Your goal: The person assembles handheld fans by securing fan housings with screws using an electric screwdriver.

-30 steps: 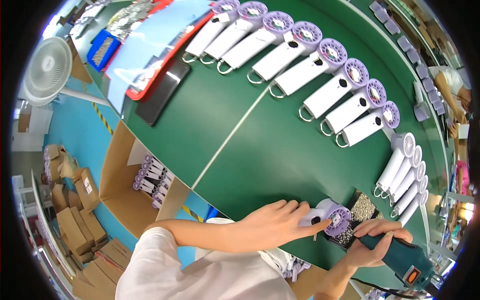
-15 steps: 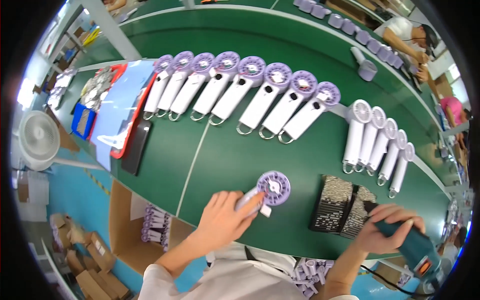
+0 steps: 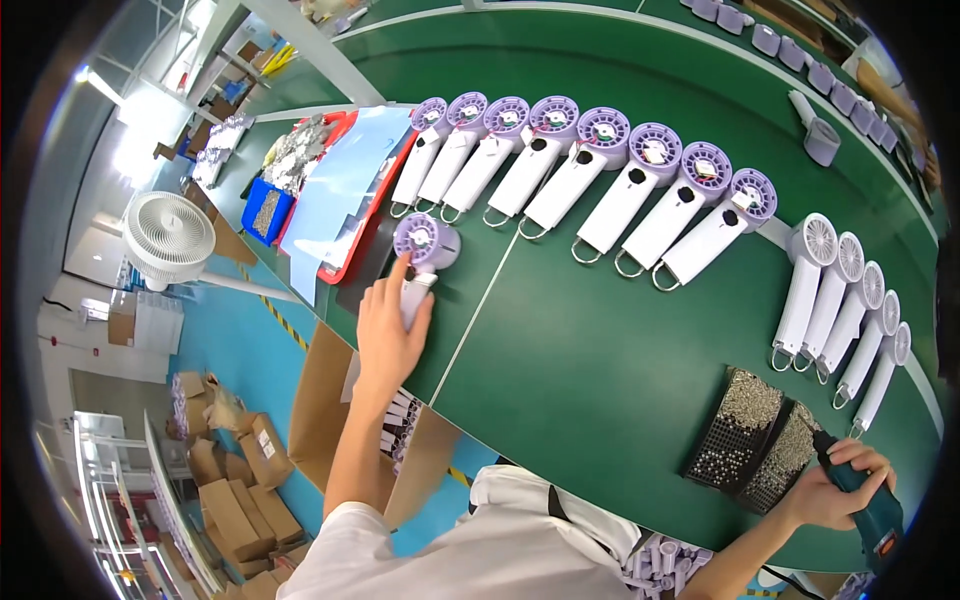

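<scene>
My left hand grips the handle of a handheld fan with a purple round head, its inside showing. That fan is at the left of the green table, beside a dark flat block partly hidden by it. My right hand is closed round a dark green electric screwdriver. Its tip points at the right half of a black tray of small screws, next to the left half; whether it touches a screw I cannot tell. A row of white-handled fans with open purple heads lies beyond.
Several fans with covered heads lie at the right. A red tray with blue sheets and a blue box of small parts are at the far left. Below the table edge stands a cardboard box; purple parts fill another container.
My left hand has carried the fan leftward and away from me, toward the red tray. My right hand keeps the screwdriver by the screw tray. The view has turned left.
</scene>
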The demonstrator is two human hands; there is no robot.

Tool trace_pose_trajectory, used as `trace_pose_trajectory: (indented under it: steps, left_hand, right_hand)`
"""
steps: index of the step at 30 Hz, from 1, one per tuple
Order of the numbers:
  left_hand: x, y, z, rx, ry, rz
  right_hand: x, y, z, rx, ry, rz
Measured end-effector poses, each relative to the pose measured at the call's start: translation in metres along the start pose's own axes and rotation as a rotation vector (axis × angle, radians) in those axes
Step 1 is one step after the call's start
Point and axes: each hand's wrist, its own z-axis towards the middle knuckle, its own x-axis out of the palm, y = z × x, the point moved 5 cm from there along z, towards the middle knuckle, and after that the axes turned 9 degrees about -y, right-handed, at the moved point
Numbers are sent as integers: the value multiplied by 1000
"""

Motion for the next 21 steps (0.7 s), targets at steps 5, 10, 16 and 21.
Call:
trace_pose_trajectory:
  steps: [5,10,16,21]
  left_hand:
    - [-1,12,16,-7,-27,36]
    - [-9,-14,29,50,-67,123]
    - [2,-113,83,295,-113,-336]
    - [89,-260,180,630,52,-609]
  right_hand:
    - [6,-7,-3,14,11,-54]
    - [10,3,2,50,-83,-61]
    - [8,5,2,81,-48,49]
    - [9,-2,-1,110,-73,37]
